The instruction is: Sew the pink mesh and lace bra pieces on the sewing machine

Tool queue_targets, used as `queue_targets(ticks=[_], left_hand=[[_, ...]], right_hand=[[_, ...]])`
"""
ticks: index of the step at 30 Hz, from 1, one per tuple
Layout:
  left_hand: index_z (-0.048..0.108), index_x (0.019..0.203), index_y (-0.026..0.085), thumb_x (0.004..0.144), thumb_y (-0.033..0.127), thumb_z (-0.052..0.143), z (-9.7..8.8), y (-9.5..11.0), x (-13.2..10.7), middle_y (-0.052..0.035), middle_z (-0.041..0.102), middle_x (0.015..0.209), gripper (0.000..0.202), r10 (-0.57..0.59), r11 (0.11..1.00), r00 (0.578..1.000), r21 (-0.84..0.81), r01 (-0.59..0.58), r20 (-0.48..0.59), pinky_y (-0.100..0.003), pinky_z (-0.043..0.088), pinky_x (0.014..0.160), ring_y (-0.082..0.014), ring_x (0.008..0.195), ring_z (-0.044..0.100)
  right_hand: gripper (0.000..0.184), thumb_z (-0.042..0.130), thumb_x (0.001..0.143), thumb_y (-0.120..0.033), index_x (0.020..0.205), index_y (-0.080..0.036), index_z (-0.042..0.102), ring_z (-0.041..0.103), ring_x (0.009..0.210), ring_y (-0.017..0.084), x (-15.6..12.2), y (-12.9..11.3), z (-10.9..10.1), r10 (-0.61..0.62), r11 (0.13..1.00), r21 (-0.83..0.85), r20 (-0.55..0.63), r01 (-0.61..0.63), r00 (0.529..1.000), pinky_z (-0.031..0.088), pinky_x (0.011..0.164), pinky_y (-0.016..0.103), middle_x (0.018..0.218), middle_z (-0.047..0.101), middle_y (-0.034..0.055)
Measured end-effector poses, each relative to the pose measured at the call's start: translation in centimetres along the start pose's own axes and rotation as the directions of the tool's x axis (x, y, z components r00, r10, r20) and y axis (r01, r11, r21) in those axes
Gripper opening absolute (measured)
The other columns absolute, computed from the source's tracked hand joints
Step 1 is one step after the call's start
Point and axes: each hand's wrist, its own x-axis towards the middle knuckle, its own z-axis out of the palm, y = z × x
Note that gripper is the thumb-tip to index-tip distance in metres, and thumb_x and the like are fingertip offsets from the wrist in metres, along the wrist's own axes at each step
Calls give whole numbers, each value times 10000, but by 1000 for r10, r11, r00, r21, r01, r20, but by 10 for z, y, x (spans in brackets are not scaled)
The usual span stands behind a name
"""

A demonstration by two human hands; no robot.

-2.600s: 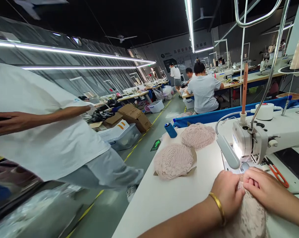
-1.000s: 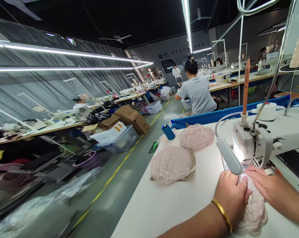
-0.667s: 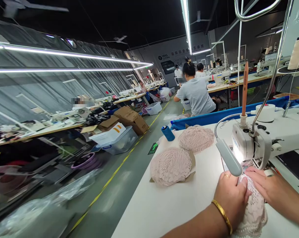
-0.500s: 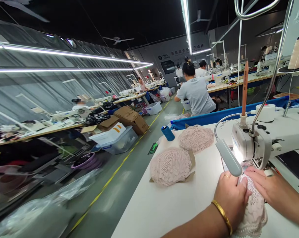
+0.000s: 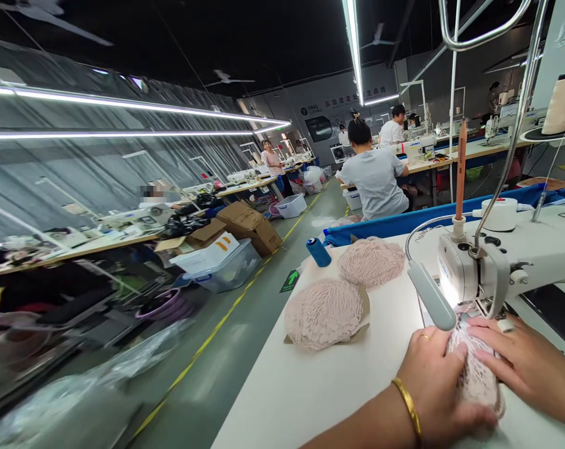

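Note:
A pale pink lace piece (image 5: 479, 380) lies on the white table under the lit head of a sewing machine (image 5: 460, 262). My left hand (image 5: 434, 374), with a ring and a gold bangle, grips the left side of this lace, its thumb toward the near end. Lying flat across the upper right of the lace, my right hand (image 5: 516, 352) has its fingers stretched out and a little apart. A grey lamp arm (image 5: 432, 296) hangs just over my left fingertips. The needle area is mostly hidden by the machine head and my fingers.
Two domed pink lace pieces, a nearer one (image 5: 327, 313) and a farther one (image 5: 372, 262), sit left of the machine by a blue thread spool (image 5: 318, 252). A pencil (image 5: 461, 171) stands on the machine. Beyond the table, a person in grey (image 5: 378, 181) sits at another machine.
My left hand has shifted toward me and opened its thumb outward over the lace. My right fingers have spread farther down it. The lace now looks more bunched between my hands.

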Motion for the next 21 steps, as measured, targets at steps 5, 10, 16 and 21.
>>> queue_targets(ticks=[5,10,16,21], left_hand=[[669,1101,200,789,484,834,-1,-1,-13,-153,656,1341,453,93,995,994,34,-95,50,-522,542,995,-363,1161,639],[547,881,216,802,67,597,7,1,-1,-47,682,914,176,-43,990,998,-135,36,-50,-343,513,790,-216,842,620],[527,941,229,738,75,542,11,-7,25,-8,609,817,255,-216,902,969,-403,151,-119,-307,476,685,-196,714,542],[543,787,219,706,94,596,11,-13,33,-27,621,867,158,-243,871,964,-461,168,-108,-328,515,806,-212,820,576]], right_hand=[[313,811,966,-407,1252,-396,686,606,1339,322,-2,-10,-33,-162,952,299,323,62,933,550,1087,470,1459,646,15],[249,475,1142,-372,1094,-321,714,700,1014,257,10,-19,-30,-98,942,333,205,25,974,582,892,387,1083,744,36],[328,472,1124,-487,1128,-302,743,735,1041,290,11,-17,-12,166,917,384,-123,-107,979,588,919,422,1114,786,58],[344,496,1117,-500,1079,-295,769,768,964,265,14,-22,-10,216,897,429,-205,-111,955,602,847,371,1040,811,38]])
